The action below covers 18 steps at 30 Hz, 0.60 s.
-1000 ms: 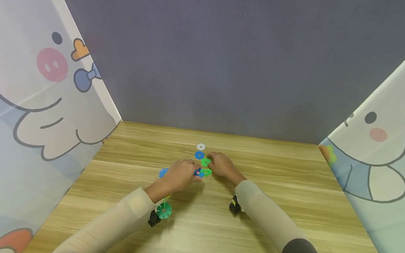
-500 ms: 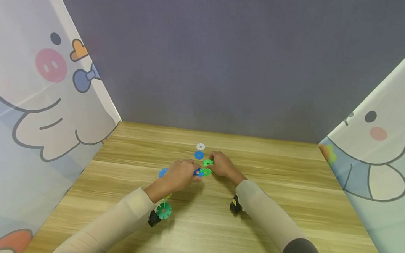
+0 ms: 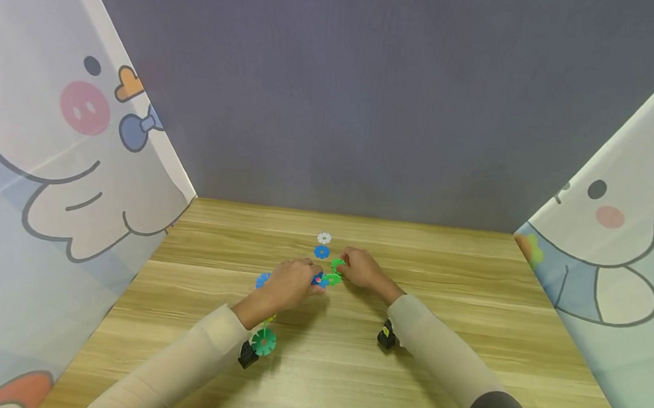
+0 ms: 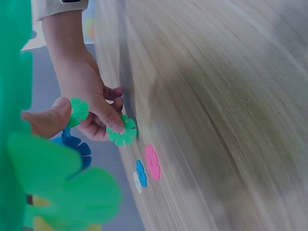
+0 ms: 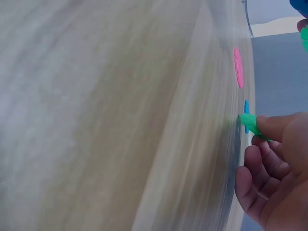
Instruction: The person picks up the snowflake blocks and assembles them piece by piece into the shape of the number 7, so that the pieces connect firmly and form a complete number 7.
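Observation:
My left hand (image 3: 289, 283) holds a joined build of notched plastic discs above the table. A blue disc (image 3: 264, 280) shows at its left, a light green disc (image 3: 332, 279) by the fingertips, and a darker green disc (image 3: 264, 342) hangs below near the wrist. In the left wrist view, the left thumb (image 4: 53, 118) presses near the light green disc, with dark blue discs (image 4: 79, 149) under it. My right hand (image 3: 361, 268) pinches a loose green notched disc (image 4: 126, 138) between thumb and fingers, just beyond the build. The left palm side is mostly hidden.
On the wooden table (image 3: 440, 265) lie a blue disc (image 3: 321, 252) and a white disc (image 3: 324, 238), ahead of the hands. A pink disc (image 4: 152, 162) lies near them. A grey panel (image 3: 337, 106) rises behind, with cartoon-printed panels on both sides.
The right hand has drawn its green disc slightly right, away from the blue disc on the table, and turned it. The left hand and its build stay nearly still.

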Tool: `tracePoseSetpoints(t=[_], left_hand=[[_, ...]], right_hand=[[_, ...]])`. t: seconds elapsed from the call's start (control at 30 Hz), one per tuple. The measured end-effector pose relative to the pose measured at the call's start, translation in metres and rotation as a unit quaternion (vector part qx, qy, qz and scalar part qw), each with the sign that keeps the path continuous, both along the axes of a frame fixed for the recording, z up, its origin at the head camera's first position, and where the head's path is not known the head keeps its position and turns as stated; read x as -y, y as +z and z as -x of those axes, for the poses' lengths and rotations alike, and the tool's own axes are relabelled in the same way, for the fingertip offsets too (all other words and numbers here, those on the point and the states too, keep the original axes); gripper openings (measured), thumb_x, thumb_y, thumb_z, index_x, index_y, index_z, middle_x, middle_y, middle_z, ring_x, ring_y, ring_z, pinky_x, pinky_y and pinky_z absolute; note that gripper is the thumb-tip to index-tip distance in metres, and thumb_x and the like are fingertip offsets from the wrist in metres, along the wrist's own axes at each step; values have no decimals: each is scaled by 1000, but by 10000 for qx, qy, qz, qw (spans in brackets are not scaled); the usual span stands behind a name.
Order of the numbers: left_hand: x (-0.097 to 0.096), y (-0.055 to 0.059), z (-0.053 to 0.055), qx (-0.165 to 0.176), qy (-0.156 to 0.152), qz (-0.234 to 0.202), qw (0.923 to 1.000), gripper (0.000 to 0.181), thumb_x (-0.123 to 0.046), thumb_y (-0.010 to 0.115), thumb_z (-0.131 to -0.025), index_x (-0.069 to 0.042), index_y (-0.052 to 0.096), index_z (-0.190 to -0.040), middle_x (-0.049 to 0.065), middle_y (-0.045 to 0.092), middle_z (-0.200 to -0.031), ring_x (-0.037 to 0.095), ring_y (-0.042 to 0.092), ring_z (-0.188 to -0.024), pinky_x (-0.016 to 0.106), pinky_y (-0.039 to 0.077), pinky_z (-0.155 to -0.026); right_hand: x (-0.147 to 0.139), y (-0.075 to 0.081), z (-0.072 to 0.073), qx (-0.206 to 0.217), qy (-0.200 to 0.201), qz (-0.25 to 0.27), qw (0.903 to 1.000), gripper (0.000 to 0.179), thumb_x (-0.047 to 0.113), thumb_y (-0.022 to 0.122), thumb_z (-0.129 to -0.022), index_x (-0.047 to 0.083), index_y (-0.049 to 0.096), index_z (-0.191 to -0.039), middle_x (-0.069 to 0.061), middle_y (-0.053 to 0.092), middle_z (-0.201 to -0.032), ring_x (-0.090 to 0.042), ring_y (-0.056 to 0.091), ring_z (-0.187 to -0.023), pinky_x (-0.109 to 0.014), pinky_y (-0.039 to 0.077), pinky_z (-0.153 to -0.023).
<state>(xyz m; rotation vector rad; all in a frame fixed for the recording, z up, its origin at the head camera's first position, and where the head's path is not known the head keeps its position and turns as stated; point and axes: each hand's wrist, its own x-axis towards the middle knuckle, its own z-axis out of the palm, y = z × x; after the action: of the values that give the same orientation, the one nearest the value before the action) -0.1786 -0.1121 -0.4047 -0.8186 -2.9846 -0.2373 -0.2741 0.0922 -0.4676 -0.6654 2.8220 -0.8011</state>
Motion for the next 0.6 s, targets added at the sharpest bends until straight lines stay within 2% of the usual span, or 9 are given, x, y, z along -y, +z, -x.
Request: tracePoseSetpoints(t=[0.13,0.23,0.47,0.6], left_hand=[[2,0,0,-79,-34,-50,9999,44,-42,74,-90,-9,72,-120,5,75,-107,23,71,-100,44,63,-78],[2,-1,0,-102,-43,-70,9999,43,-42,75,-90,-9,73,-119,6,75,-111,24,71,-103,45,63,-80],[2,-1,0,-98,-31,-93,9999,42,-41,75,-90,-9,73,-117,5,76,-111,25,72,-104,47,62,-82],[2,-1,0,-94,-18,-141,9999,41,-41,76,-90,-9,73,-115,5,76,-109,24,71,-102,46,62,-80]], right_hand=[[-3,4,-2,-6,148,81,9999,19,18,68,-99,6,68,-114,0,69,-83,-9,58,-68,-25,50,-62],[-7,8,-4,27,275,260,9993,24,19,65,-100,5,69,-119,0,68,-79,-9,57,-63,-24,48,-57],[-17,18,-13,216,592,727,9954,26,20,61,-102,3,68,-121,-1,66,-71,-6,47,-52,-21,41,-50],[-21,21,-16,418,667,858,9932,27,20,61,-102,3,67,-122,-3,68,-71,-6,49,-52,-21,41,-49]])
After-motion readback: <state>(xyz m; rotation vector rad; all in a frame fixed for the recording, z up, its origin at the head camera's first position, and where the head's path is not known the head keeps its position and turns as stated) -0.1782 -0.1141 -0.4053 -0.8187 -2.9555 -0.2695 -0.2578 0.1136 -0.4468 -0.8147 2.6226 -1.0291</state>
